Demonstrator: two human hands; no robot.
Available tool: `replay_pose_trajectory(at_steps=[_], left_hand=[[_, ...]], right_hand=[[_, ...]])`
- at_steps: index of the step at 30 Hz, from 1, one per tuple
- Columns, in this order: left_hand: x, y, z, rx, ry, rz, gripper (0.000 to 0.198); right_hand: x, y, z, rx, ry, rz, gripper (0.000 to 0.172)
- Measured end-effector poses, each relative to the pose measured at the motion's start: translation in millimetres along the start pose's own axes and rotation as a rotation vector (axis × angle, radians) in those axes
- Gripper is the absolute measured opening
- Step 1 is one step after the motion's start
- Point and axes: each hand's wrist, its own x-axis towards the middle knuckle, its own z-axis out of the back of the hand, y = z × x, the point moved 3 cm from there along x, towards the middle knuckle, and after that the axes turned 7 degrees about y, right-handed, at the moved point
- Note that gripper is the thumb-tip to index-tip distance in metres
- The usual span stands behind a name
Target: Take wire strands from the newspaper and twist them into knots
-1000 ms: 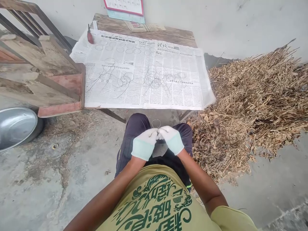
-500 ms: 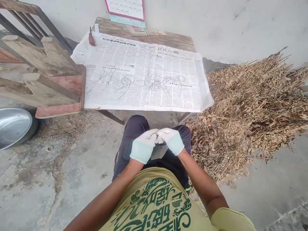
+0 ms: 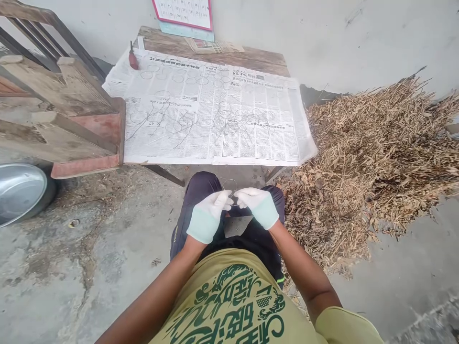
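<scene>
A thin wire (image 3: pixel 230 180), bent into a small loop, is held over my knees between both hands. My left hand (image 3: pixel 214 206), in a white glove with a pale green cuff, is closed in a pinch on one side of it. Gloved the same way, my right hand (image 3: pixel 255 202) pinches the other side. The wire crosses itself in the small gap between my fingertips. More thin wires (image 3: pixel 229 124), some tangled and some in rings, lie on newspaper sheets (image 3: pixel 172 155) spread over the table in front of me.
A red-handled pointed tool (image 3: pixel 133 59) lies at the newspaper's far left corner. Behind it a calendar (image 3: pixel 184 13) leans at the wall. Wooden chairs (image 3: pixel 71 119) and a metal basin (image 3: pixel 21 191) are on the left. Dry stalks (image 3: pixel 358 177) are heaped on the right.
My hands have moved slightly apart, the left one leftward and the right one a little rightward. More of the wire now shows between the fingertips.
</scene>
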Motion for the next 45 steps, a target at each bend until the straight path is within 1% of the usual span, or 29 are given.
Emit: replay_pose_trajectory(at_steps=[2, 4, 7, 9, 11, 14, 16, 20, 23, 26, 29, 33, 35, 37, 39, 41, 44, 45], left_hand=[[6, -6, 8.3, 0.045, 0.017, -0.054, 0.061], [14, -11, 13.9, 0.05, 0.064, -0.09, 0.06], [24, -15, 14.4, -0.026, 0.156, -0.075, 0.058], [28, -15, 11.8, -0.065, 0.172, -0.057, 0.055], [28, -16, 9.5, -0.064, 0.135, -0.062, 0.049], [26, -16, 8.8, 0.005, 0.011, -0.1, 0.039], [23, -14, 8.8, 0.07, -0.072, -0.127, 0.034], [19, -9, 6.8, 0.193, -0.18, -0.174, 0.034], [17, -9, 5.8, 0.269, -0.211, -0.182, 0.038], [15, -13, 7.4, 0.232, -0.178, -0.159, 0.054], [12, -18, 8.1, 0.163, -0.091, -0.109, 0.06], [9, -15, -0.5, 0.127, 0.105, -0.025, 0.05], [9, -11, -5.7, 0.1, 0.17, -0.016, 0.044], [10, -8, -8.8, 0.051, 0.189, -0.015, 0.039], [11, -5, -9.2, 0.0, 0.175, -0.012, 0.035], [13, -5, -8.5, -0.029, 0.152, -0.009, 0.033], [16, -8, -8.0, -0.025, 0.131, -0.003, 0.033], [17, -10, -8.2, -0.02, 0.123, 0.005, 0.034]], right_hand=[[-2, 1, 1, -0.047, -0.002, -0.002, 0.025], [-3, 1, 1, -0.097, 0.002, 0.001, 0.023], [-6, 3, 0, -0.166, 0.021, 0.049, 0.022], [-8, 4, -1, -0.219, 0.03, 0.09, 0.02], [-11, 7, -1, -0.286, 0.042, 0.126, 0.019], [-15, 9, -2, -0.356, 0.077, 0.17, 0.021], [-14, 8, -3, -0.368, 0.094, 0.174, 0.021], [-10, 4, -5, -0.39, 0.104, 0.135, 0.019], [-9, 8, -3, -0.477, 0.091, 0.148, 0.02], [-11, 19, 1, -0.635, 0.05, 0.225, 0.023], [-13, 27, 5, -0.846, 0.003, 0.334, 0.026], [-13, 26, 5, -1.212, 0.004, 0.503, 0.028], [-12, 23, 3, -1.341, 0.017, 0.57, 0.027], [-11, 20, 2, -1.402, 0.009, 0.623, 0.024], [-10, 18, 2, -1.424, -0.003, 0.663, 0.021], [-8, 16, 2, -1.429, -0.018, 0.661, 0.021], [-5, 13, 5, -1.433, -0.067, 0.547, 0.029], [-4, 12, 5, -1.432, -0.063, 0.51, 0.032]])
